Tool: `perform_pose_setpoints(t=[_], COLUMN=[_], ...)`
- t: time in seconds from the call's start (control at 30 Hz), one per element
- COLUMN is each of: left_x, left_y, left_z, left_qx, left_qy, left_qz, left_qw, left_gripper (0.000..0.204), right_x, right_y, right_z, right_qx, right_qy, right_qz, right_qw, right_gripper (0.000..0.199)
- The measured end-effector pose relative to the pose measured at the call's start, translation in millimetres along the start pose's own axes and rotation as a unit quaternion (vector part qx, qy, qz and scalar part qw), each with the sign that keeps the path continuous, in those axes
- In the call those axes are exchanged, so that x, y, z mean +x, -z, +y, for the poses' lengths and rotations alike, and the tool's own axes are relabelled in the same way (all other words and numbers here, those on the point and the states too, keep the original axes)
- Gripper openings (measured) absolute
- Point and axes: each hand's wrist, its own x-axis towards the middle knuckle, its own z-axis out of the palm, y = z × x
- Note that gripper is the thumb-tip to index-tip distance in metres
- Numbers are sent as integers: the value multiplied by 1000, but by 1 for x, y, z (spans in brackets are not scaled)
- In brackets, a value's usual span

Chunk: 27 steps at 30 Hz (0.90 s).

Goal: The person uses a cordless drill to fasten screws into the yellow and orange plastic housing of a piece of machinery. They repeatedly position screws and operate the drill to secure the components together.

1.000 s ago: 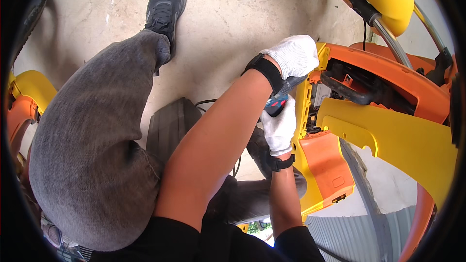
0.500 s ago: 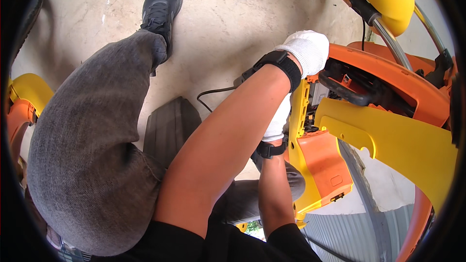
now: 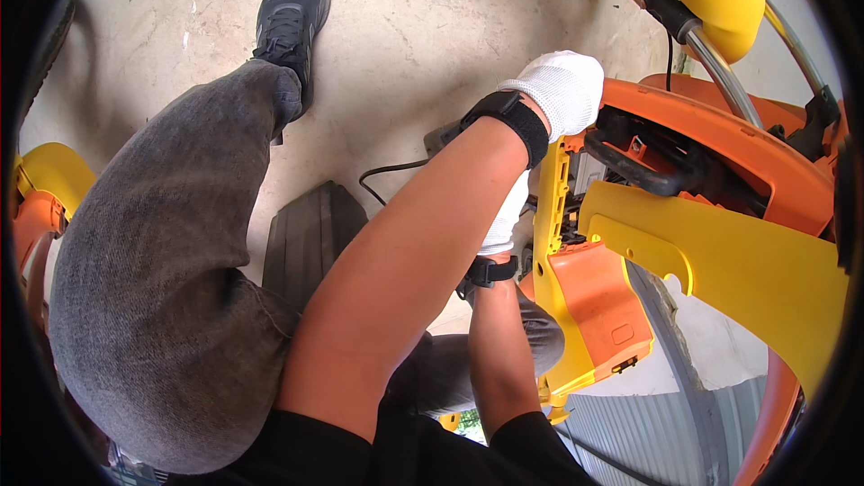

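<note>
Forearms cross low in view. Right hand [image 3: 504, 220], in a white glove, presses against the yellow panel edge [image 3: 549, 216] of the orange-and-yellow machine [image 3: 720, 243]; the left arm hides its fingers, so its grip cannot be told. Left hand [image 3: 565, 90], gloved, curls closed over the orange housing [image 3: 711, 130]. Beyond: black cable [image 3: 387, 171], concrete floor [image 3: 423, 27], dark shoe [image 3: 290, 22].

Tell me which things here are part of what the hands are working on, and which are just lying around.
In hand: left hand in a white glove, on the orange and yellow machine body; right hand beside its yellow panel.

Lying about: black ribbed tyre, black cable, concrete floor.
</note>
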Motion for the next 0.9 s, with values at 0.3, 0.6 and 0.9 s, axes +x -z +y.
perform_pose_setpoints(t=[0.3,0.6,0.9], left_x=[-24,-32,-27], left_y=[22,24,29], left_z=[-15,-28,-17], left_qx=[7,92,44], left_qy=[24,-50,20], left_qz=[34,98,25], left_qw=[999,990,998], left_gripper=[28,28,26], right_x=[1,2,1], right_y=[-7,-10,-12], right_z=[-12,-19,-9], right_qx=[-23,-96,-117], right_qy=[-13,-28,12], right_qz=[63,80,95], right_qw=[998,992,989], right_gripper=[68,54,49])
